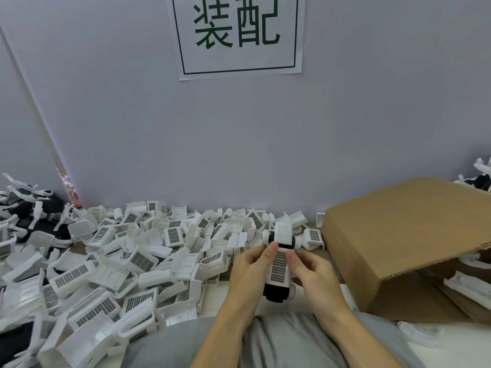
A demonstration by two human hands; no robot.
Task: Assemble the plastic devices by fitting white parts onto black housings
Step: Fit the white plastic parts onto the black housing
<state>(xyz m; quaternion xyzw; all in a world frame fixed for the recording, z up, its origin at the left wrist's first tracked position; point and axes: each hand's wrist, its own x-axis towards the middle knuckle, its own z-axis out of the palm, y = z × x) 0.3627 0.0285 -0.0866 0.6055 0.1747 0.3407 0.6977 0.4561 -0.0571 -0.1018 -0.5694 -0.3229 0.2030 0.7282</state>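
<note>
White plastic with a dark grid on top, the white part (279,266) sits on a black housing (275,292), and the black end pokes out at the bottom, toward the person. Both are held up in the air, in front of the person's body and just above the near edge of the table (212,296). The left hand (248,272) grips the left side, with its thumb pressed on the top corner of the grid. The right hand (309,272) grips the right side, with its thumb laid along the other edge of the grid. Both hands are closed around this one piece, and they almost touch each other. At the far end of the piece, a white cross-shaped bit with a black band (283,235) sticks out past the thumbs; I cannot tell if it is joined on. To the left, a big pile of white parts (127,261) covers the table, many with the same dark grid. Farther left lies a heap of black and white pieces (29,208). To the right stands a brown cardboard box (414,243), with more white pieces (467,288) under its flap. Behind everything is a pale wall (239,144) with a paper sign (237,33) that has green writing. Grey clothing (279,341) shows at the bottom.
</note>
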